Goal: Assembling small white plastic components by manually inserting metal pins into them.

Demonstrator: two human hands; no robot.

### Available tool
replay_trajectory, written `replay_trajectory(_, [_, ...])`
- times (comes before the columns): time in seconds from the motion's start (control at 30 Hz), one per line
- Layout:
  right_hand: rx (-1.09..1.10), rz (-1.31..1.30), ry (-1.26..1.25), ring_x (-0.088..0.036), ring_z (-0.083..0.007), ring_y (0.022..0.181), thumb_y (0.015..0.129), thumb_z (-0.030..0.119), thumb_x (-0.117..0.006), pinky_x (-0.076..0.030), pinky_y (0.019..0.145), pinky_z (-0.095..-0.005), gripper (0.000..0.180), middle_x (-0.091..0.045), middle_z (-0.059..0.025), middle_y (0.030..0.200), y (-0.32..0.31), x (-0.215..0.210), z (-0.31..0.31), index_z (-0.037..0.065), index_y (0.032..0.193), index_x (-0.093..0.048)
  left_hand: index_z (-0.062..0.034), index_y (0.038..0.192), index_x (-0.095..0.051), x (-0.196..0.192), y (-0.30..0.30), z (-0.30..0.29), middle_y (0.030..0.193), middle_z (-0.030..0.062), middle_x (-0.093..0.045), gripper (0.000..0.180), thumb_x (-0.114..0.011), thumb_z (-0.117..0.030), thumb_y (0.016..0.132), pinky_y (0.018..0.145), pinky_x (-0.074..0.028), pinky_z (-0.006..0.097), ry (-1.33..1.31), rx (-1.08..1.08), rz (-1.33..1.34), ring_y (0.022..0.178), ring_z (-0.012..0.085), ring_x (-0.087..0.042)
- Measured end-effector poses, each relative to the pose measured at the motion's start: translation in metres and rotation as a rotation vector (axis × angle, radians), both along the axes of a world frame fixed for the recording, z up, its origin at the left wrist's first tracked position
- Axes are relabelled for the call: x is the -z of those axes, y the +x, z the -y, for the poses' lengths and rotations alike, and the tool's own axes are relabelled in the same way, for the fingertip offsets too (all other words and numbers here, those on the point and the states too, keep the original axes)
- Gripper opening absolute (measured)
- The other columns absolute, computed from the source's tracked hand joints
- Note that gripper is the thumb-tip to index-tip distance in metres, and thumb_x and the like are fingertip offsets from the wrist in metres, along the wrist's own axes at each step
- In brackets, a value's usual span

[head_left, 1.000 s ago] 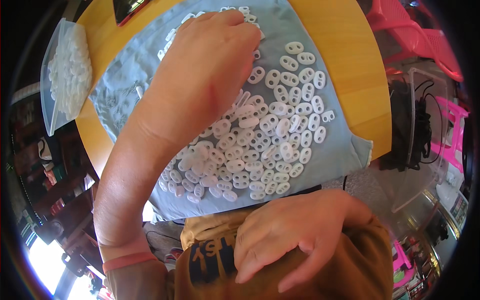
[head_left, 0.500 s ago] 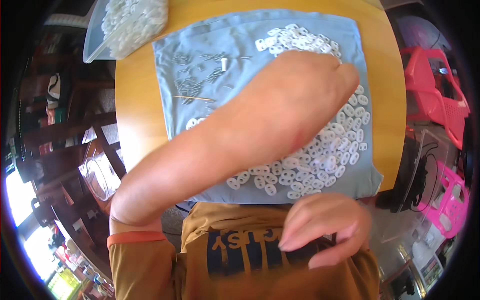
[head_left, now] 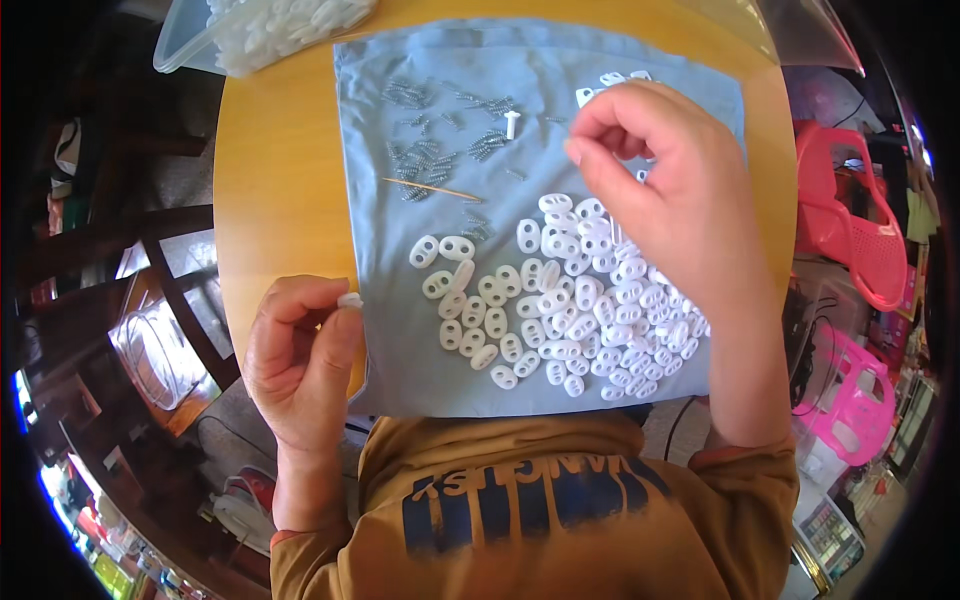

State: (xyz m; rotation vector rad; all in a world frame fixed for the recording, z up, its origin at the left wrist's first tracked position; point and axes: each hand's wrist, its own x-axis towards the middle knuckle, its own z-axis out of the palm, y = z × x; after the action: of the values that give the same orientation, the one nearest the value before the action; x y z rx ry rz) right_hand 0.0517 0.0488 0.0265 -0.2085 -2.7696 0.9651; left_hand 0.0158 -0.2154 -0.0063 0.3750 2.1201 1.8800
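My left hand (head_left: pixel 305 350) is off the cloth's left edge, thumb and fingers pinching a small white plastic piece (head_left: pixel 349 300). My right hand (head_left: pixel 675 165) hovers over the cloth's far right, its thumb and forefinger tips drawn together; whatever they hold is too small to make out. Beneath and near it spread many white oval two-hole cord-lock pieces (head_left: pixel 520 287). Farther back, a heap of other white pieces (head_left: pixel 612 78) is partly hidden by that hand. Small metal springs (head_left: pixel 420 160) lie in loose clusters at the cloth's left, beside a white pin-shaped piece (head_left: pixel 512 125) and a wooden toothpick (head_left: pixel 432 189).
The blue-grey cloth (head_left: pixel 400 385) covers much of a round wooden table (head_left: pixel 275 190). A clear plastic tub (head_left: pixel 190 50) of white pieces stands at the far left. Transparent plastic (head_left: pixel 800 30) shows at the far right. Pink chairs (head_left: pixel 850 210) are off to the right.
My left arm, stretched across the cloth to the far right, has swung back left with a white piece. My right hand has risen from near my lap to the cloth's far right.
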Motion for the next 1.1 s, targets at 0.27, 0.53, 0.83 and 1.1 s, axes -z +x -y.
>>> replay_trajectory(0.27, [-0.039, 0.135, 0.183, -0.056, -0.0301, 0.070, 0.075, 0.008, -0.059, -0.043, 0.061, -0.0396, 0.007, -0.056, -0.0118, 0.072, -0.022, 0.016, -0.014, 0.002, 0.075, -0.055, 0.0017, 0.092, -0.058, 0.015, -0.006, -0.004, 0.088, 0.0045, -0.055, 0.015, -0.060, 0.009, 0.079, 0.064, -0.042, 0.019, 0.058, 0.054, 0.040, 0.073, 0.0078, -0.050])
replay_trajectory(0.53, [-0.102, 0.217, 0.195, -0.054, -0.0303, 0.065, 0.073, 0.009, -0.058, -0.041, 0.058, -0.0390, 0.009, -0.055, -0.0125, 0.065, -0.032, 0.015, -0.016, 0.002, 0.070, -0.053, 0.0024, 0.091, -0.058, 0.014, -0.008, -0.005, 0.086, 0.0055, -0.055, 0.015, -0.060, 0.010, 0.078, 0.062, -0.041, 0.019, 0.004, 0.089, -0.039, 0.070, 0.0087, -0.050])
replay_trajectory(0.83, [0.060, 0.081, -0.004, -0.053, -0.0186, 0.057, 0.071, 0.008, -0.061, -0.042, 0.055, -0.0303, 0.011, -0.053, -0.0081, 0.060, -0.023, 0.011, -0.006, 0.002, 0.069, -0.052, 0.0021, 0.095, -0.058, 0.010, -0.005, -0.005, 0.086, 0.0023, -0.055, 0.015, -0.060, 0.006, 0.081, 0.061, -0.039, 0.018, 0.089, 0.077, 0.012, 0.069, 0.0057, -0.049])
replay_trajectory(1.1, [-0.051, 0.114, -0.884, -0.056, -0.0086, 0.077, 0.078, -0.006, -0.060, -0.046, 0.070, -0.0209, 0.016, -0.061, -0.0090, 0.086, 0.037, -0.015, 0.040, 0.002, 0.088, -0.051, 0.0013, 0.103, -0.057, -0.015, 0.017, -0.023, 0.087, 0.0027, -0.060, 0.019, -0.059, 0.000, 0.084, 0.061, -0.043, 0.018, 0.430, 0.197, 0.447, 0.069, 0.0054, -0.052])
